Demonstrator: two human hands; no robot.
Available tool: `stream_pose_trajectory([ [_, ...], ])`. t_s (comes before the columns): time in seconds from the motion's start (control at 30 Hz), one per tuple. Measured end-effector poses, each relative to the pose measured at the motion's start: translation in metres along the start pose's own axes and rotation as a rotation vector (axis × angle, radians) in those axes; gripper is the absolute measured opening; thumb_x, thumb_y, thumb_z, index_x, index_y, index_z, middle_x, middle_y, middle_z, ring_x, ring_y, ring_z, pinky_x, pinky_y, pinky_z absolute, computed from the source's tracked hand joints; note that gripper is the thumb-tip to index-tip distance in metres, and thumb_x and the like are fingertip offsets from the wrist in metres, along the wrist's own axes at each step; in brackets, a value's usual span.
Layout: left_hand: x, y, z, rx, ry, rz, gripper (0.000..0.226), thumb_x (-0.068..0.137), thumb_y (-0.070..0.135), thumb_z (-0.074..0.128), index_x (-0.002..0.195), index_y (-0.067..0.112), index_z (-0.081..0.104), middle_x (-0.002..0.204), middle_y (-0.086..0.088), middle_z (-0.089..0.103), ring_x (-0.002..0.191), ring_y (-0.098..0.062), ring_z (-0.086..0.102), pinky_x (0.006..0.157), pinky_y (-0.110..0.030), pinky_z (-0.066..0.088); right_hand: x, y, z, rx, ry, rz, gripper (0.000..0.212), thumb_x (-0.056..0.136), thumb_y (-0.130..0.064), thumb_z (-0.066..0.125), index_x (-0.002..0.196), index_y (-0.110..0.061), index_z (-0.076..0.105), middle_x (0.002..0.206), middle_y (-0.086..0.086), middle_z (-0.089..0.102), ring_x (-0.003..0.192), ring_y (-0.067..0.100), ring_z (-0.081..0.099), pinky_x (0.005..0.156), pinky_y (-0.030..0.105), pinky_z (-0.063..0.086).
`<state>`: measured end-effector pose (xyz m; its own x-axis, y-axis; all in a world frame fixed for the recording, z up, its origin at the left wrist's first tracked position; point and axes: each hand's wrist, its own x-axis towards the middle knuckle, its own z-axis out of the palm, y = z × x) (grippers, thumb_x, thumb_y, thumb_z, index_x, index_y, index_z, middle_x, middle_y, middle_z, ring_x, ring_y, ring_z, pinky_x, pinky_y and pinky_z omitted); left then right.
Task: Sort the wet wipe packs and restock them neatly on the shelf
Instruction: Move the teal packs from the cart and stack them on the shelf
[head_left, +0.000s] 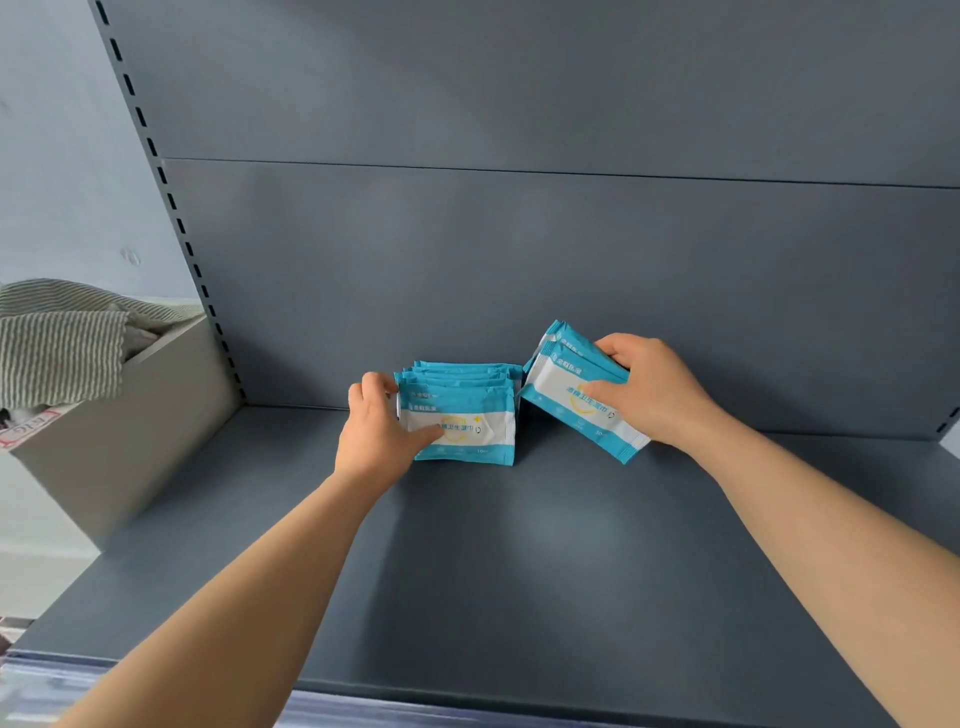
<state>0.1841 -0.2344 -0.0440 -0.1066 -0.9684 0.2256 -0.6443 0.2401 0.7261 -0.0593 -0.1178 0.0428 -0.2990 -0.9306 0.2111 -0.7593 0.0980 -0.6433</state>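
A: At the near lip of the shelf (519, 597), down at six o'clock, what do you see?

B: A clear plastic strip (415, 714) along the edge, then grey-blue deck. Two bare forearms reach across it, one from seven o'clock, one from four.

A: And the hands?

B: The left hand (375, 434) is curled round the left end of a standing row of packs (467, 415), with the thumb on the front pack's white face and the fingers hooked behind. The row stands upright on the deck near the back, about twelve o'clock from the person, blue-and-white fronts facing out.

A: The right one?

B: The right hand (652, 387) clamps a tilted bundle of packs (566, 382), thumb on the front, fingers over the top edge. The bundle sits just beside the row's right end, its left end raised and its right end dipped. I cannot tell whether the low corner touches the deck.

A: Behind that?

B: The back panel (519, 249), with a slotted upright (171, 208) at its left edge. Out at nine o'clock, off the shelf, a grey box (130, 441) holds striped cloth (57, 353).
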Motion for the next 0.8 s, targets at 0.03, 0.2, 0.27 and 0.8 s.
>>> stream_pose_trajectory([
  [0.03,-0.001,0.0,-0.001,0.007,0.008,-0.004,0.069,0.068,0.037,0.084,0.115,0.019,0.038,0.113,0.007,0.037,0.09,-0.019,0.057,0.075,-0.038,0.053,-0.001,-0.001,-0.002,0.029,-0.024,-0.01,0.019,0.085,-0.011,0.067,0.101,-0.021,0.062,0.103,-0.009,0.07,0.087,0.009,0.067,0.067,0.03,0.055],
  [0.2,-0.01,-0.005,-0.014,-0.104,0.09,0.021,0.038,0.077,0.032,0.079,0.098,0.016,0.052,0.098,0.001,0.052,0.074,-0.016,0.054,0.064,-0.034,0.046,-0.001,-0.01,0.019,0.077,-0.284,-0.087,0.031,0.078,-0.003,0.072,0.104,-0.019,0.067,0.097,-0.008,0.069,0.089,0.01,0.067,0.088,0.034,0.054],
  [0.27,-0.015,-0.003,-0.021,-0.333,-0.039,0.059,0.016,0.086,0.03,0.07,0.091,0.016,0.063,0.089,-0.006,0.066,0.072,-0.017,0.06,0.067,-0.037,0.055,0.002,-0.015,0.036,-0.003,-0.306,-0.136,0.039,0.078,-0.006,0.074,0.114,-0.017,0.067,0.098,-0.012,0.062,0.096,0.012,0.063,0.093,0.03,0.05],
  [0.8,-0.031,0.01,-0.019,-0.433,-0.353,0.035,0.012,0.096,0.022,0.057,0.101,0.024,0.068,0.101,0.009,0.071,0.084,-0.01,0.071,0.066,-0.026,0.057,-0.008,-0.009,0.068,-0.099,-0.143,-0.246,0.031,0.072,-0.02,0.08,0.093,-0.025,0.057,0.1,-0.011,0.057,0.096,0.007,0.055,0.084,0.026,0.047],
])
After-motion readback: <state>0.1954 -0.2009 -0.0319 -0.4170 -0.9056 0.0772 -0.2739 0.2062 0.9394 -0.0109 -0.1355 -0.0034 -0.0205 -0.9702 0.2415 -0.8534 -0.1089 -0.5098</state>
